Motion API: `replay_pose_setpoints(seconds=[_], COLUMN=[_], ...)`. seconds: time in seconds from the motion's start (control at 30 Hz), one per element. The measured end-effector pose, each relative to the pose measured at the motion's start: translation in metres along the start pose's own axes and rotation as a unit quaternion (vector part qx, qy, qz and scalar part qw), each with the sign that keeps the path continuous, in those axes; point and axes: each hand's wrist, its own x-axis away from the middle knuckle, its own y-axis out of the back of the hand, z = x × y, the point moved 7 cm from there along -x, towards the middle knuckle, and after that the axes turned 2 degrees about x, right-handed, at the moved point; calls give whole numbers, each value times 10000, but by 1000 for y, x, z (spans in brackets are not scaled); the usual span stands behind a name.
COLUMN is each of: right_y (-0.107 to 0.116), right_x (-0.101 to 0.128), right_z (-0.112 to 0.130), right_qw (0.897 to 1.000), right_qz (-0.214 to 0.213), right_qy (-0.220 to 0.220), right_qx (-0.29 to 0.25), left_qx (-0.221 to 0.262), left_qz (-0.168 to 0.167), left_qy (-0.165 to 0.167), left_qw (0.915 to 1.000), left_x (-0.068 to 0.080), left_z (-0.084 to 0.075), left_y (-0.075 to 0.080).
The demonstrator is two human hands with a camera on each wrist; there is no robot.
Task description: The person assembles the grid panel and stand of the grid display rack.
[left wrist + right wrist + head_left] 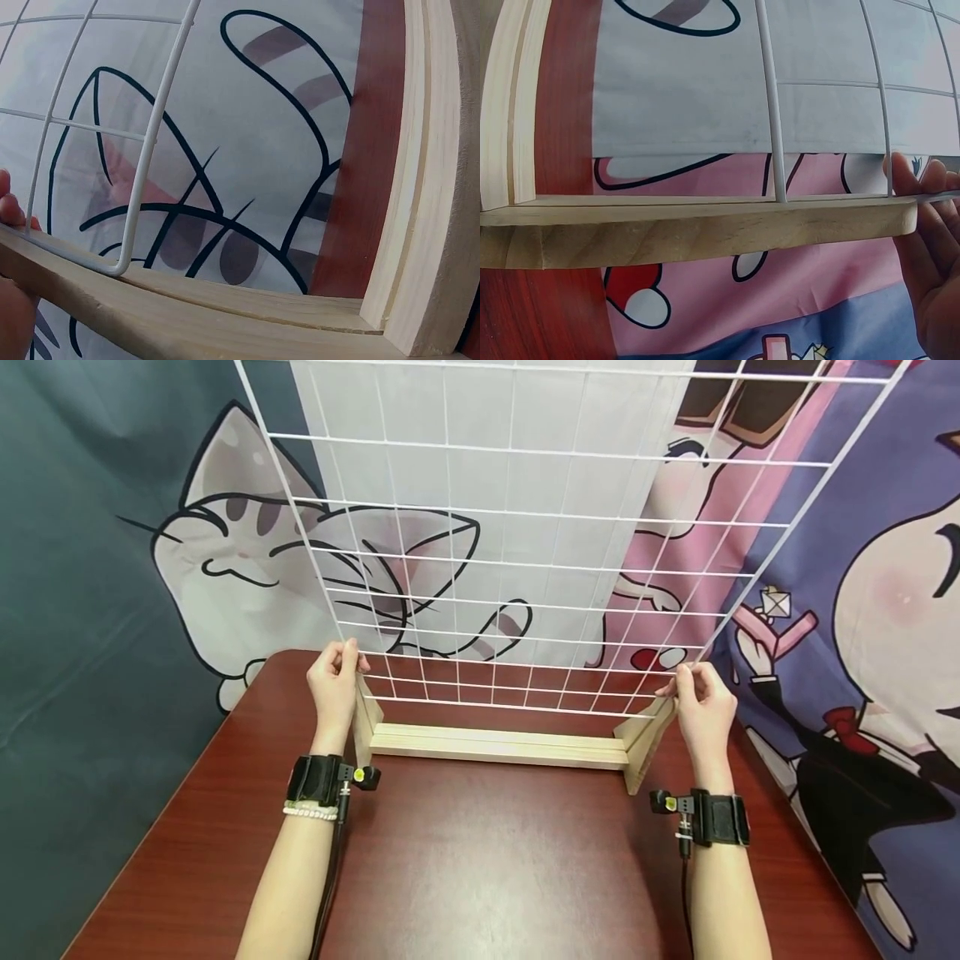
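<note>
A white wire grid panel (512, 447) leans upright between the two side pieces of a pale wooden stand. Its left edge is gripped by my left hand (333, 683), thumb and fingers at the top of the left side piece (365, 722). Likewise, my right hand (703, 702) grips the panel's right edge by the top of the right side piece (647, 739). In the left wrist view, the panel's rounded lower corner (120, 264) meets the grooved left side piece (247, 304). The right wrist view has a panel wire (772, 105) reaching the right side piece (705, 231).
A grooved wooden crossbar (498, 745) joins the side pieces low on the dark red-brown table (480, 860). Behind stands a cloth with cartoon animals (232, 585), close to the table's far edge. Each wrist wears a black strap with a small camera and cable.
</note>
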Motion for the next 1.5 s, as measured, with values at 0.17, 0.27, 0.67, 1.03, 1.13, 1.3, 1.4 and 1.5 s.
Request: replay_pose_setpoints(seconds=[0.17, 0.27, 0.67, 1.03, 1.13, 1.3, 1.4, 1.5], right_y=[-1, -1, -2, -2, -2, -3, -4, -4], right_x=[1, 0, 0, -1, 1, 3, 2, 1], right_z=[13, 13, 5, -20, -10, 10, 13, 8], right_qw=[9999, 9999, 9999, 9997, 9997, 9999, 9999, 9998], right_qz=[-16, -75, -74, -124, -94, -77, -129, -187], right_qy=[80, 112, -75, -213, -205, -112, -39, -43], right_qx=[89, 76, 17, 6, 70, 86, 81, 76], left_qx=[317, 424, 56, 90, 83, 34, 11, 16], left_qz=[118, 161, 145, 149, 166, 185, 210, 240], left_qy=[126, 167, -175, -185, -223, -219, -156, -99], left_qw=[9993, 9988, 9997, 9997, 9996, 9996, 9997, 9997], left_x=[-1, -2, 0, -2, 1, 1, 0, 1], left_z=[1, 4, -2, 12, 3, -2, -2, -1], left_y=[-2, -3, -5, -4, -4, -5, -5, -5])
